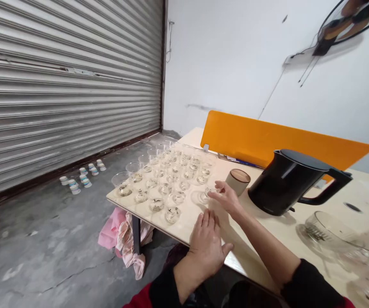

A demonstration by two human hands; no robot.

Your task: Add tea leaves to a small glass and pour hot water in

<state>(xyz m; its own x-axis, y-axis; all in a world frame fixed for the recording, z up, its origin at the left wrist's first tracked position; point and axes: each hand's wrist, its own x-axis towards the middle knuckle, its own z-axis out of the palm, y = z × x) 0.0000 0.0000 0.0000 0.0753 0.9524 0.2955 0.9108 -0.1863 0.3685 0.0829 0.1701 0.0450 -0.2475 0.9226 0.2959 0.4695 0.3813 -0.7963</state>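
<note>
My right hand [226,197] is closed at the fingertips on a small clear cup [206,196] at the table's middle. My left hand [206,241] lies flat near the front edge with its fingers stretched out, and holds nothing. To the left of both hands stand rows of clear cups [172,214], with pale liquid and dark leaf-like bits at the bottom. Just behind my right hand is a beige canister [237,182] with a wooden lid. A black electric kettle [283,184] stands to the right of that canister.
A glass bowl [327,231] with dark leaves sits at the right. An orange divider panel [255,134] runs along the table's back. Several white cups [83,176] stand on the floor by the roller shutter [69,81]. Pink cloths [125,235] hang around the table leg.
</note>
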